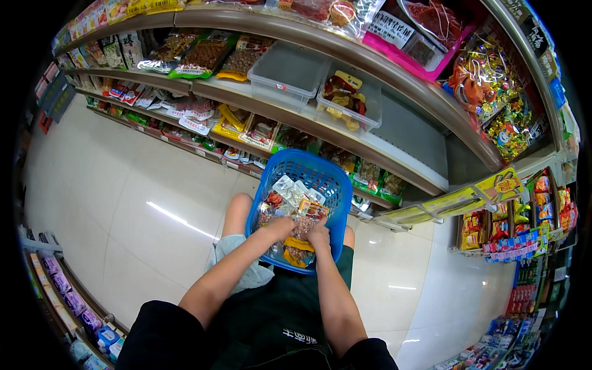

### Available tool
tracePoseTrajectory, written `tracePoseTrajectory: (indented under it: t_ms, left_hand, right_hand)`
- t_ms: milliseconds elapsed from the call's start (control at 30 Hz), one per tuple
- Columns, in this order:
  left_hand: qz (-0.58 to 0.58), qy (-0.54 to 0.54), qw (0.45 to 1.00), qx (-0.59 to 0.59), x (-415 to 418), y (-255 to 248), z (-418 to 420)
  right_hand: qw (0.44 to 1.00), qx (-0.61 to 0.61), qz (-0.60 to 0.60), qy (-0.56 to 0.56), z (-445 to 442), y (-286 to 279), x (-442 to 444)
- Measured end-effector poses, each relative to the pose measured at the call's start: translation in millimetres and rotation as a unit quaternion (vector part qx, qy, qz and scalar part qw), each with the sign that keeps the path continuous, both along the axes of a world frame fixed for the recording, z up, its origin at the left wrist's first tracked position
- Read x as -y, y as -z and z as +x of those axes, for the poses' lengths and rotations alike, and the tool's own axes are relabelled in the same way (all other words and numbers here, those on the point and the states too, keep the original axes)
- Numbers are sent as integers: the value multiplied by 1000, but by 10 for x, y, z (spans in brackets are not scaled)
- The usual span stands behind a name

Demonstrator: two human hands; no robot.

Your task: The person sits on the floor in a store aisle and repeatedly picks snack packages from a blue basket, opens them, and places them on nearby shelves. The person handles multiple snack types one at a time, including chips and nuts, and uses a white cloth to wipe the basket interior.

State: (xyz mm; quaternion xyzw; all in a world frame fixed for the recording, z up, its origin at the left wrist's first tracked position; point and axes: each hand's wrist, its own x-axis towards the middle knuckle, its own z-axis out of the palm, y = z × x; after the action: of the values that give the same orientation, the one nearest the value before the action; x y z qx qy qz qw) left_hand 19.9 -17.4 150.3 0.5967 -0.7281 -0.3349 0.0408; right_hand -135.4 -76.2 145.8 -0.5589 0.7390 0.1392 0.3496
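Observation:
A blue plastic basket (342,240) rests against my lap, between my knees. Inside it, several clear snack packets (291,190) lie in a pile. Both of my hands reach into the basket. They pinch the two sides of a transparent packet of pinkish nuts or beans (305,226) with a yellow and red label. My left hand (279,228) is at its left side and my right hand (319,235) at its right. Below them lies another packet with yellow bands (296,259). The fingertips are partly hidden by the packet.
A store shelf (393,162) curves across in front of me. It carries an uncovered clear plastic bin (286,74), another bin with packets (349,104) and bagged snacks (206,53). A yellow sign strip (444,201) juts out at right. A light cloth (240,263) hangs by my left thigh.

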Motion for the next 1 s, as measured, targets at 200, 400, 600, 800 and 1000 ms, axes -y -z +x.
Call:
tracePoseTrajectory:
  t_ms: [200, 400, 600, 800, 1000]
  left_hand:
    - [18, -6, 1000, 2, 32, 26, 18]
    - [-93, -119, 985, -87, 38, 35, 74]
    - [-97, -257, 847, -454, 14, -697, 18]
    - [-200, -327, 707, -594, -122, -1176, 143]
    - [-260, -394, 623, -624, -386, -1566, 501]
  right_hand:
    - [983, 54, -167, -58, 62, -208, -128]
    - [965, 136, -221, -46, 68, -626, -232]
    - [817, 481, -317, 29, -104, -1251, -182]
    - [725, 634, -264, 48, 177, -1807, -293]
    - [744, 608, -274, -41, 705, -2092, -403]
